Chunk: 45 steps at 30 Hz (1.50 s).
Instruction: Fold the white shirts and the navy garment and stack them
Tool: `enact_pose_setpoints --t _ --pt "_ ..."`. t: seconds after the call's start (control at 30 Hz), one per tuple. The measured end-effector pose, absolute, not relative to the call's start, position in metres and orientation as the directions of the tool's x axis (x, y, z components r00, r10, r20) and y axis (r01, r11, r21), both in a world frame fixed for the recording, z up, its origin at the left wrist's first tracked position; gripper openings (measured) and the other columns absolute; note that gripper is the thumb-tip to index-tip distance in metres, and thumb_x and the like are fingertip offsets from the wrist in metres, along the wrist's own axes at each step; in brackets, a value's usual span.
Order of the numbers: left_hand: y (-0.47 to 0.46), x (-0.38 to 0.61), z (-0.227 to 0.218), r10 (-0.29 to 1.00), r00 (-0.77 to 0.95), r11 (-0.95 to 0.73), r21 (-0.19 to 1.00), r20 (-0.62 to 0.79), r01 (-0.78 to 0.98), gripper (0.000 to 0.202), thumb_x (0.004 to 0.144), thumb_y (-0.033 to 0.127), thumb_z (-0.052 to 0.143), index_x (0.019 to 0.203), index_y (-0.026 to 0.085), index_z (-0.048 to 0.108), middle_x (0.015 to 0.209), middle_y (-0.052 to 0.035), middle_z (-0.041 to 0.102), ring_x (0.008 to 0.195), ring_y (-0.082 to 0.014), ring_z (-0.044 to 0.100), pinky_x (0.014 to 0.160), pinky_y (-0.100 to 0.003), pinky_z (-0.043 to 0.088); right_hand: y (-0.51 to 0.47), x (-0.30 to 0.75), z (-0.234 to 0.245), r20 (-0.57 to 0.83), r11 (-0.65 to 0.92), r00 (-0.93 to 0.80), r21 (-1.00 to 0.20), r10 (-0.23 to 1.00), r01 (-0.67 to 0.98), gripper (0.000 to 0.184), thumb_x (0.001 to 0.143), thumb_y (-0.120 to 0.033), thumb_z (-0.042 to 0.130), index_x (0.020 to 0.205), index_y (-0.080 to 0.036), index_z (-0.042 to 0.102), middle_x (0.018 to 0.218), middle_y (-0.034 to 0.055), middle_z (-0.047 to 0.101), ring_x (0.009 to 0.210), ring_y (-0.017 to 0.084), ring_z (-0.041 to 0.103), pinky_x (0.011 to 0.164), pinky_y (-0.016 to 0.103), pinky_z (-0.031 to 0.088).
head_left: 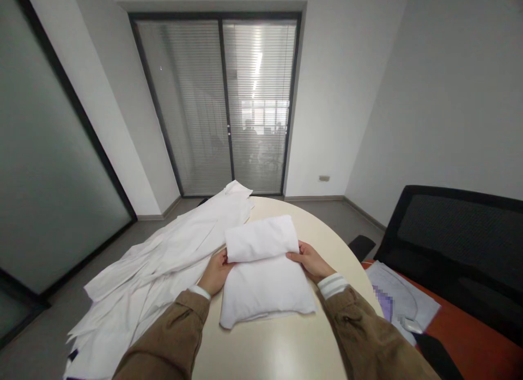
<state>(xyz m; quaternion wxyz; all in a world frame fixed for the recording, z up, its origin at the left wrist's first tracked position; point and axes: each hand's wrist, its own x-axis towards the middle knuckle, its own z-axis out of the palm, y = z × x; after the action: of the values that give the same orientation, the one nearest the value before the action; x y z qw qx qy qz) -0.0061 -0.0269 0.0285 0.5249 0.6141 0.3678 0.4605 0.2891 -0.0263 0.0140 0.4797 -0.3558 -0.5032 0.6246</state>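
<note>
A white cloth garment (265, 287), partly folded, lies in front of me, its far part turned over toward me as a flat band. My left hand (217, 272) grips the left edge where the folded band ends, fingers tucked under the cloth. On the opposite side my right hand (309, 260) pinches the right edge of the same band, thumb on top. The near part of the cloth spreads toward me with a slightly wrinkled lower edge. What kind of garment it is cannot be made out.
A heap of white garments (163, 260) covers the left side of the round cream table (281, 353) and hangs over its edge. To the right stands a black mesh chair (457, 243) with an orange seat, bearing a plastic bag (402, 293). Behind is a glazed partition with blinds (261, 107).
</note>
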Motion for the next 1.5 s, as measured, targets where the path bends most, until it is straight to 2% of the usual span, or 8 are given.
enact_pose_setpoints --t 0.2,0.4,0.57,0.8,0.93,1.17,1.3,1.5 --pt "-0.022 -0.015 0.025 0.933 0.209 -0.31 0.949 0.294 0.05 0.041 0.064 0.035 0.079 0.099 0.013 0.074 0.102 -0.0127 0.075 0.109 -0.0348 0.064 0.098 -0.048 0.048 -0.023 0.291 0.011 0.101 0.065 -0.192 -0.98 0.976 -0.186 0.036 0.063 -0.033 0.083 0.095 -0.019 0.073 0.106 0.0091 0.075 0.106 0.032 0.066 0.101 0.05 0.043" --pt "-0.019 -0.015 0.016 0.981 0.15 -0.114 0.989 0.126 -0.091 0.048 0.071 0.044 0.073 0.109 0.015 0.069 0.122 -0.0138 0.068 0.112 -0.0286 0.063 0.099 -0.042 0.048 -0.019 0.293 0.011 0.078 0.039 -0.18 -0.977 0.981 -0.21 0.037 0.054 -0.037 0.088 0.08 -0.019 0.068 0.121 0.0127 0.068 0.102 0.029 0.067 0.094 0.047 0.048" --pt "-0.026 -0.009 0.018 0.98 0.191 0.092 0.979 -0.056 -0.181 0.046 0.073 0.038 0.072 0.112 0.015 0.065 0.103 -0.0101 0.074 0.097 -0.0256 0.068 0.089 -0.039 0.052 -0.017 0.291 0.005 0.057 0.027 -0.2 -0.988 0.978 -0.15 0.044 0.06 -0.034 0.087 0.098 -0.02 0.071 0.108 0.01 0.073 0.1 0.025 0.068 0.097 0.046 0.047" --pt "-0.026 -0.009 0.012 0.973 0.17 0.218 0.866 -0.157 -0.449 0.045 0.066 0.029 0.077 0.108 0.019 0.064 0.089 -0.004 0.074 0.085 -0.0252 0.07 0.077 -0.036 0.055 -0.016 0.297 0.003 0.061 0.026 -0.165 -0.978 0.984 -0.207 0.024 0.059 -0.032 0.085 0.065 -0.017 0.067 0.122 0.0119 0.067 0.101 0.027 0.067 0.093 0.044 0.047" --pt "-0.024 -0.008 0.013 0.971 0.161 0.236 0.828 -0.178 -0.508 0.039 0.069 0.032 0.072 0.104 0.016 0.064 0.091 -0.0068 0.074 0.087 -0.027 0.071 0.077 -0.037 0.055 -0.018 0.293 0.007 0.012 -0.03 -0.177 -0.972 0.984 -0.234 0.018 0.062 -0.029 0.08 0.066 -0.018 0.067 0.125 0.0102 0.066 0.104 0.025 0.065 0.093 0.039 0.046" --pt "-0.026 -0.006 0.018 0.991 0.133 0.068 0.885 -0.007 -0.46 0.016 0.067 0.023 0.067 0.075 0.02 0.053 0.122 -0.0063 0.068 0.091 -0.0241 0.069 0.079 -0.038 0.053 -0.024 0.287 0.011 -0.03 -0.095 -0.21 -0.947 0.977 -0.307 0.013 0.063 -0.023 0.073 0.065 -0.019 0.06 0.117 0.0038 0.069 0.092 0.02 0.065 0.077 0.03 0.046" --pt "-0.021 -0.008 0.011 0.993 0.029 -0.098 0.946 0.112 -0.308 0.018 0.067 0.02 0.056 0.059 0.02 0.039 0.123 -0.0071 0.068 0.102 -0.0256 0.065 0.092 -0.041 0.047 -0.02 0.287 0.01 -0.063 -0.122 -0.185 -0.936 0.981 -0.33 0.015 0.059 -0.019 0.068 0.06 -0.019 0.053 0.112 0.0023 0.071 0.089 0.021 0.064 0.071 0.028 0.045" --pt "-0.031 -0.009 0.034 0.872 -0.03 -0.478 0.864 0.488 0.159 0.016 0.084 0.025 0.045 0.076 0.021 0.057 0.133 -0.0092 0.061 0.129 -0.0259 0.049 0.113 -0.045 0.029 -0.016 0.288 0.009 -0.092 -0.127 -0.152 -0.963 0.984 -0.237 0.018 0.069 -0.036 0.067 0.074 -0.019 0.062 0.127 0.007 0.064 0.104 0.024 0.062 0.086 0.034 0.047"
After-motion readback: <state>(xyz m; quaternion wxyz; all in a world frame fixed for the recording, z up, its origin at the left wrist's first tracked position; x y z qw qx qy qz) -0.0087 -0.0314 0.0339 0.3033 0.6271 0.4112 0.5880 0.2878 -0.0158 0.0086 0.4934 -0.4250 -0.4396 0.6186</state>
